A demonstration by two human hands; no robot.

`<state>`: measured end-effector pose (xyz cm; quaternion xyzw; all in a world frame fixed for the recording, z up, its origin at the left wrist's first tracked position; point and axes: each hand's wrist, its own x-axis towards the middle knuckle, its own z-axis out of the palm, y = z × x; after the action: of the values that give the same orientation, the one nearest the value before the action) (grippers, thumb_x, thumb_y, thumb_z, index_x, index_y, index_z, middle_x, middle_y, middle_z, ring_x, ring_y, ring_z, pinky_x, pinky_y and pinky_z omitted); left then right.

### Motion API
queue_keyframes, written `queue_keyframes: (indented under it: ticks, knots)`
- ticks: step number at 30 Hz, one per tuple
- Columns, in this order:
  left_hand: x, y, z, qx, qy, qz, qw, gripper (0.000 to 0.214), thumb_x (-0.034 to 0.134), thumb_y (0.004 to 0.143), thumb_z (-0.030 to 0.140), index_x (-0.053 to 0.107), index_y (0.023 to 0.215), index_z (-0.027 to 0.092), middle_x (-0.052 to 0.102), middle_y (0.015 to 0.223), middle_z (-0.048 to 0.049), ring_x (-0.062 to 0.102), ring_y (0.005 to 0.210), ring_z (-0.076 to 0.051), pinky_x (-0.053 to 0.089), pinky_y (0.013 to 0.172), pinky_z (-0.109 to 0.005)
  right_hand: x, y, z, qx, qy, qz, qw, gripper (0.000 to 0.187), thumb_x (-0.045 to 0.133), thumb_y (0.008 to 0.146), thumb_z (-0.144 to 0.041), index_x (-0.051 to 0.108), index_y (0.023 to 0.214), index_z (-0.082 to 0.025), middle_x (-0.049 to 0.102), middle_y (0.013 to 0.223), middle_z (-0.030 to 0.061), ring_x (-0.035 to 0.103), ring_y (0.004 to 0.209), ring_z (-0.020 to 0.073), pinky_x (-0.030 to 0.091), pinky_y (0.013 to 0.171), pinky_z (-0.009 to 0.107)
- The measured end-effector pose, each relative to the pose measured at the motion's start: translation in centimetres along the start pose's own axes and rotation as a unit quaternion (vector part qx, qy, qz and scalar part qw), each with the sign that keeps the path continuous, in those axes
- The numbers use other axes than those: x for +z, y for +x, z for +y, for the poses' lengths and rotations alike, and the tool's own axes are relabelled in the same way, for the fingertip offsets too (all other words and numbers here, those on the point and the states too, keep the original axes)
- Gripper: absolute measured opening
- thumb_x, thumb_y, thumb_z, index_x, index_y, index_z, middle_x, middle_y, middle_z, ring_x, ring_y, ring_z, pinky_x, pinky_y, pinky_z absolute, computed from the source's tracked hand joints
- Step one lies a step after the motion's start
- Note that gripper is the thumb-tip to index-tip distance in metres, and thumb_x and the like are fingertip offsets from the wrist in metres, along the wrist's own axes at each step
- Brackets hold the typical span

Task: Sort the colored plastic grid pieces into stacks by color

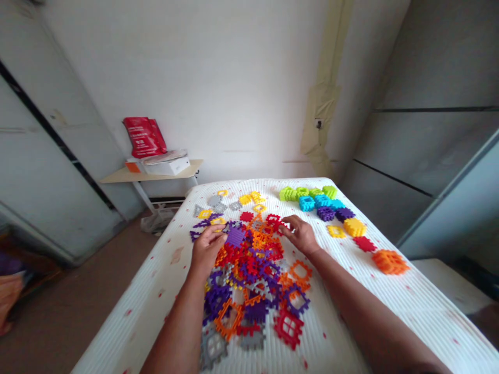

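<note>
A heap of flat interlocking plastic tiles (253, 275) in purple, red, orange, grey and yellow lies on a white ribbed bed cover (390, 306). My left hand (206, 248) rests on the heap's left side, fingers curled around the edge of a purple tile (235, 235). My right hand (300, 234) lies on the heap's far right, fingers bent down onto red tiles (275, 222). Assembled cubes stand to the right: green (290, 194), cyan (307, 203), purple (326, 213), yellow (354, 227) and orange (390, 262).
Loose yellow and grey tiles (218, 203) lie at the bed's far end. A small side table (117, 176) by the wall carries a white box and a red bag (143, 136). Cabinet doors stand on both sides. Bare floor (78, 301) runs along the left.
</note>
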<state>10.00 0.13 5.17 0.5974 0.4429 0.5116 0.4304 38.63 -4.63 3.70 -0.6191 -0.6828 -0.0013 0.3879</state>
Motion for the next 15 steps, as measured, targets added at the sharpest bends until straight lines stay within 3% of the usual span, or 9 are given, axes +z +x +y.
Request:
queue_keyframes:
  ticks: [4,6,10,15]
  knots:
    - [0.3,0.2,-0.5,-0.014,-0.016,0.006,1.0,0.04,0.071,0.06,0.039,0.062,0.09,0.015,0.068,0.082,-0.0052,0.062,0.076,-0.018,0.048,0.074,-0.03,0.7,-0.5,-5.2,-0.136,0.036,0.0,0.99,0.043,0.051,0.082,-0.05,0.059,0.109,-0.018,0.062,0.109,0.0098,0.056,0.103,0.0202,0.045,0.088,0.032]
    - [0.5,0.1,-0.5,-0.025,-0.018,-0.001,1.0,0.038,0.072,0.058,0.039,0.062,0.085,0.015,0.067,0.079,-0.0039,0.062,0.072,-0.017,0.048,0.072,-0.028,1.1,-0.9,-7.4,-0.172,0.034,-0.004,0.985,0.055,0.054,0.079,-0.055,0.054,0.117,-0.017,0.057,0.118,0.0115,0.051,0.109,0.0213,0.042,0.094,0.034]
    - [1.0,-0.2,0.1,-0.027,0.002,-0.019,0.999,0.033,0.072,0.058,0.04,0.061,0.077,0.016,0.066,0.07,-0.0007,0.06,0.065,-0.015,0.047,0.066,-0.026,1.9,-1.3,-9.5,-0.181,-0.008,-0.021,0.983,0.058,0.053,0.079,-0.056,0.051,0.122,-0.016,0.054,0.121,0.0119,0.05,0.107,0.0225,0.042,0.091,0.035]
    - [1.4,-0.5,0.7,-0.032,0.013,-0.025,0.999,0.033,0.071,0.056,0.042,0.061,0.073,0.016,0.065,0.067,-0.0009,0.059,0.062,-0.015,0.047,0.062,-0.025,2.6,-1.2,-9.4,-0.169,-0.054,-0.041,0.983,0.051,0.053,0.081,-0.049,0.05,0.121,-0.017,0.056,0.118,0.0109,0.05,0.102,0.0225,0.042,0.087,0.036]
